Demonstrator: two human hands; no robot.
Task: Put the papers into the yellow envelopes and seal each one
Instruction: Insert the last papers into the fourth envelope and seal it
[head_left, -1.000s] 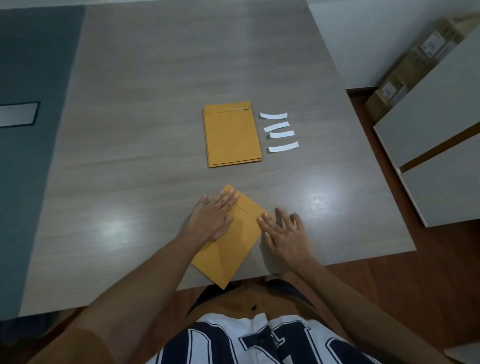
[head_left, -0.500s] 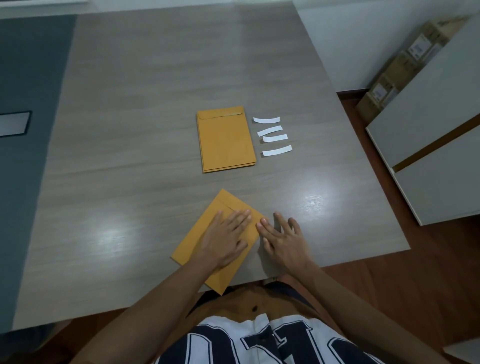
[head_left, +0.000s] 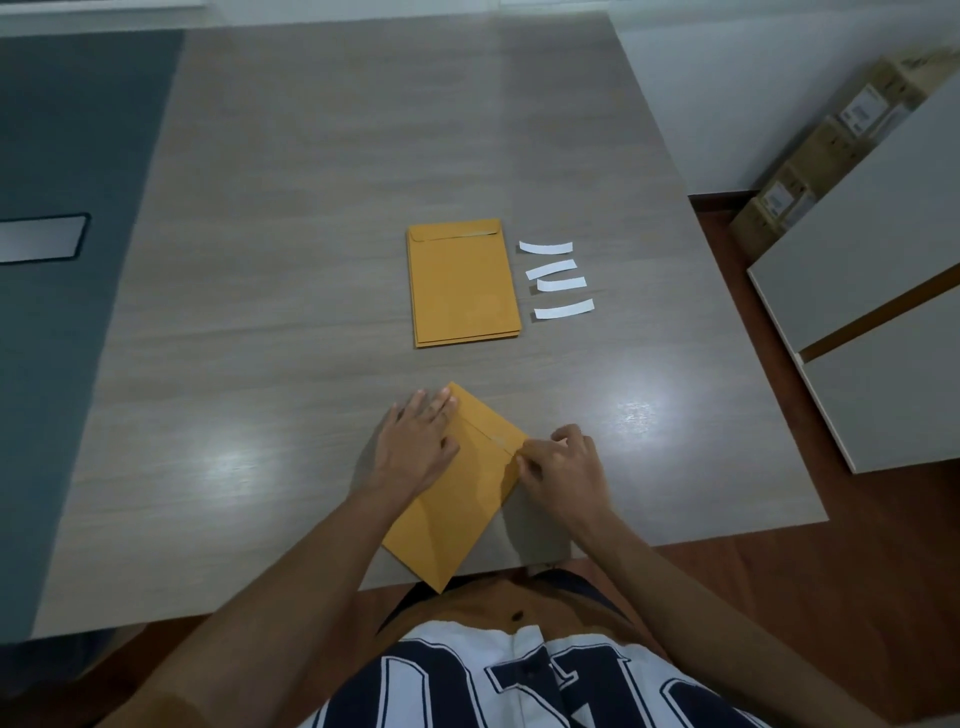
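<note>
A yellow envelope (head_left: 457, 499) lies tilted at the near edge of the grey wooden table (head_left: 311, 260), its lowest corner hanging just past the table's edge. The left hand (head_left: 418, 447) lies flat on the envelope's upper left part, fingers straight and pressing down. The right hand (head_left: 563, 465) sits at the envelope's right corner beside the flap line, its fingers curled and pinching at that edge; what lies between the fingertips is too small to tell. Farther back, a stack of yellow envelopes (head_left: 464, 283) lies square on the table, flap end away from the person. Just to its right lie 4 white strips (head_left: 556, 278), slightly curled, set one below another.
</note>
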